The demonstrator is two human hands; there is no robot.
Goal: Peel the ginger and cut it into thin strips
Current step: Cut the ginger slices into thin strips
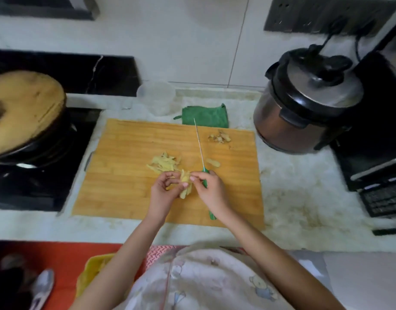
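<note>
Over the middle of a bamboo cutting board (125, 186), my left hand (164, 189) holds a small stack of peeled ginger slices (185, 185) in curled fingers. My right hand (211, 190) grips the green handle of a knife (201, 153) whose thin blade points away from me, while its fingertips touch the top of the stack. A pile of cut ginger strips (163, 163) lies on the board just beyond my left hand. One loose slice (213, 162) lies right of the blade. Brownish peel scraps (219, 138) sit near the board's far right corner.
A folded green cloth (205, 116) and a clear plastic cup (156, 97) lie behind the board. A pressure cooker (309, 104) stands at the right, a black appliance (380, 153) beyond it. A black pot with a wooden lid (24, 110) sits on the stove at left.
</note>
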